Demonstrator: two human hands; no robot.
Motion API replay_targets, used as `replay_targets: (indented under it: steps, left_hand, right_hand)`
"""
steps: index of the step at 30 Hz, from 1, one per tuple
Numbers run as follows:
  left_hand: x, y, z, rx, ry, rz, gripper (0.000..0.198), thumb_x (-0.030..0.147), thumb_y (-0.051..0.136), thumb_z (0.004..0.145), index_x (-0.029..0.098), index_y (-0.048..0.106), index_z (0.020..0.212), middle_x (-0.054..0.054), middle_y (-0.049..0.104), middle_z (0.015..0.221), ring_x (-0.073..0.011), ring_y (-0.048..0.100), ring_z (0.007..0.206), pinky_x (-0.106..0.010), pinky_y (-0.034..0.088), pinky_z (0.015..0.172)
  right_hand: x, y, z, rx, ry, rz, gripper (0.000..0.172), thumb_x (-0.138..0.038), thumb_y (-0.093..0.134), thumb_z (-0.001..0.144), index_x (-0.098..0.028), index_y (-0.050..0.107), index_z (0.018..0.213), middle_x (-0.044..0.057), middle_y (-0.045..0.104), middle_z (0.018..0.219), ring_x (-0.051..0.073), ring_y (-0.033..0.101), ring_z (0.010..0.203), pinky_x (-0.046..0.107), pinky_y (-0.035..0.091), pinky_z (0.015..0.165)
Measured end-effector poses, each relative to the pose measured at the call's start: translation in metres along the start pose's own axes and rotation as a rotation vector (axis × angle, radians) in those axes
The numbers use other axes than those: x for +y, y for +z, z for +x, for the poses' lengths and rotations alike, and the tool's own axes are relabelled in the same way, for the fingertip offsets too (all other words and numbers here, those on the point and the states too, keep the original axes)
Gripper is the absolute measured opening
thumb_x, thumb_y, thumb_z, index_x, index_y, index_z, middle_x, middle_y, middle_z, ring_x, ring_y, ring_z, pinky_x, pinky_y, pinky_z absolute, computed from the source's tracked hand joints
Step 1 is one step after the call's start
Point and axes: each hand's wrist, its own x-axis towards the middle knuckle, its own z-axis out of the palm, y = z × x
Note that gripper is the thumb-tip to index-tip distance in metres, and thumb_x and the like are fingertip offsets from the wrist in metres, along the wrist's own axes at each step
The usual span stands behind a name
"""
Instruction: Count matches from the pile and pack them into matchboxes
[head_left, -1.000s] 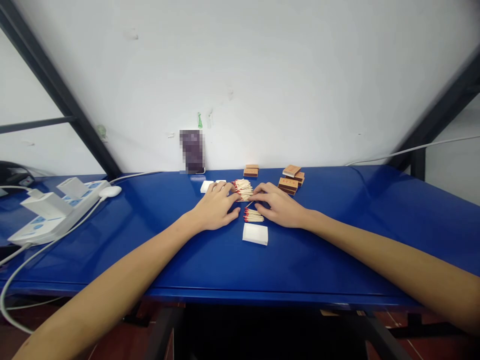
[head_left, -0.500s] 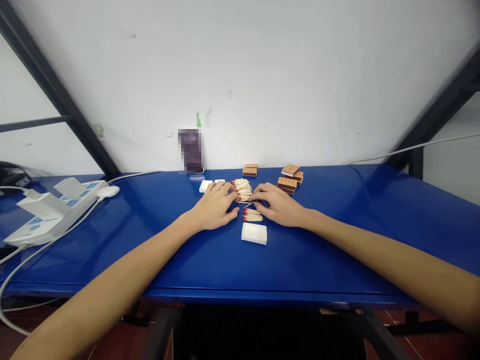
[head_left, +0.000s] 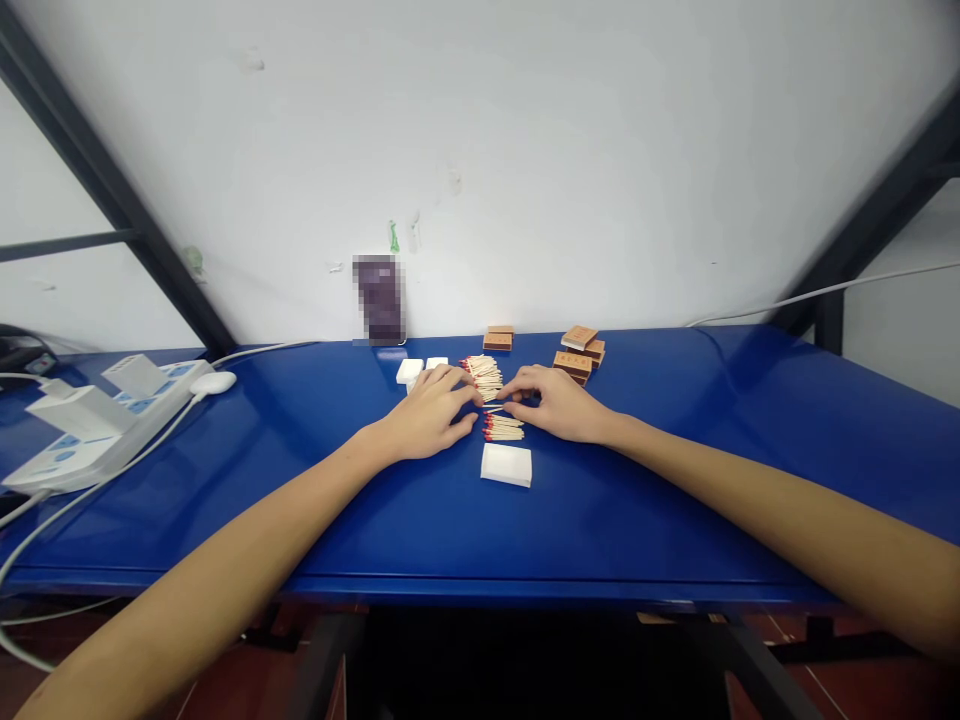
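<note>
At mid-frame my left hand (head_left: 431, 412) lies flat with the fingers spread, touching the match pile (head_left: 484, 373). My right hand (head_left: 559, 405) curls beside it; I cannot tell whether it pinches a match. Just below lie a bundle (head_left: 504, 429) and a tray (head_left: 507, 465).

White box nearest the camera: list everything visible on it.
The white box is small, flat, rectangular, plain, card-like, no print visible. It lies flat on the blue table, long side across the view, just nearer than a bundle of red-tipped matches. The left hand and right hand lie beyond, not touching it.
</note>
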Motion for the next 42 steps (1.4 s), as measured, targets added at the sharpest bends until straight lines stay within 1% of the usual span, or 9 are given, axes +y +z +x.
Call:
replay_targets:
  steps: [4, 9, 12, 15, 20, 27, 36, 42]
  left_hand:
    - [-0.0005, 0.0000, 0.0002, -0.007, 0.016, -0.013, 0.024, 0.029, 0.048, 0.096, 0.021, 0.062, 0.114, -0.009, 0.056, 0.118, -0.0273, 0.045, 0.117, -0.046, 0.038, 0.100]
    - [-0.0018, 0.0015, -0.0002, 0.013, -0.019, 0.026, 0.030, 0.031, 0.051, 0.094, 0.019, 0.059, 0.120, -0.010, 0.055, 0.119, -0.0277, 0.046, 0.113, -0.046, 0.039, 0.098]
    - [-0.0019, 0.0020, -0.0004, 0.019, -0.031, 0.048, 0.030, 0.033, 0.052, 0.093, 0.020, 0.059, 0.119, -0.010, 0.055, 0.119, -0.0283, 0.046, 0.113, -0.047, 0.038, 0.098]
    - [-0.0017, 0.0021, -0.0005, 0.019, -0.033, 0.066, 0.029, 0.034, 0.051, 0.094, 0.020, 0.061, 0.117, -0.010, 0.055, 0.119, -0.0288, 0.047, 0.114, -0.047, 0.038, 0.098]
    - [-0.0010, 0.0015, -0.0006, 0.020, -0.042, 0.087, 0.032, 0.036, 0.050, 0.094, 0.019, 0.060, 0.120, -0.011, 0.055, 0.118, -0.0297, 0.047, 0.114, -0.047, 0.039, 0.097]
    - [-0.0006, 0.0018, -0.0002, 0.020, -0.038, 0.071, 0.030, 0.034, 0.051, 0.094, 0.020, 0.062, 0.118, -0.011, 0.055, 0.118, -0.0289, 0.047, 0.114, -0.047, 0.038, 0.098]
    - [0.0002, 0.0008, -0.0004, 0.018, -0.016, 0.064, 0.029, 0.033, 0.050, 0.095, 0.020, 0.062, 0.118, -0.010, 0.056, 0.117, -0.0282, 0.047, 0.111, -0.046, 0.038, 0.097]
    - [-0.0006, 0.0012, -0.0004, 0.006, -0.018, 0.050, 0.028, 0.033, 0.049, 0.095, 0.022, 0.063, 0.117, -0.010, 0.056, 0.116, -0.0280, 0.047, 0.111, -0.046, 0.038, 0.097]
  right_hand:
    - [0.0014, -0.0007, 0.0018, -0.014, 0.043, 0.034, 0.015, -0.026, 0.063, 0.086, -0.020, 0.076, 0.088, 0.004, 0.068, 0.078, 0.018, 0.058, 0.074, 0.031, 0.045, 0.068]
    - [0.0007, 0.0000, 0.0020, -0.016, 0.048, 0.041, 0.015, -0.026, 0.062, 0.086, -0.019, 0.076, 0.087, 0.004, 0.069, 0.078, 0.018, 0.058, 0.074, 0.030, 0.044, 0.067]
    - [0.0019, 0.0015, 0.0019, 0.004, 0.063, 0.037, 0.013, -0.023, 0.062, 0.085, -0.019, 0.075, 0.085, 0.004, 0.069, 0.078, 0.017, 0.058, 0.071, 0.029, 0.043, 0.066]
    - [0.0041, 0.0028, 0.0015, 0.030, 0.062, 0.028, 0.014, -0.019, 0.061, 0.084, -0.018, 0.074, 0.090, 0.004, 0.067, 0.076, 0.016, 0.056, 0.068, 0.029, 0.042, 0.064]
    - [0.0056, 0.0028, -0.0002, 0.040, 0.006, 0.008, 0.024, -0.019, 0.059, 0.085, -0.019, 0.073, 0.104, 0.003, 0.063, 0.076, 0.016, 0.055, 0.069, 0.029, 0.042, 0.065]
    - [0.0040, 0.0026, -0.0006, 0.027, 0.018, 0.011, 0.019, -0.021, 0.059, 0.086, -0.017, 0.074, 0.096, 0.005, 0.064, 0.079, 0.017, 0.056, 0.069, 0.029, 0.043, 0.065]
    - [0.0030, 0.0022, -0.0002, 0.021, 0.017, 0.020, 0.018, -0.019, 0.058, 0.085, -0.018, 0.074, 0.093, 0.005, 0.066, 0.081, 0.017, 0.058, 0.070, 0.030, 0.044, 0.065]
    - [0.0035, 0.0023, -0.0010, 0.016, 0.009, 0.030, 0.018, -0.019, 0.059, 0.086, -0.019, 0.074, 0.095, 0.005, 0.065, 0.083, 0.016, 0.058, 0.071, 0.030, 0.045, 0.066]
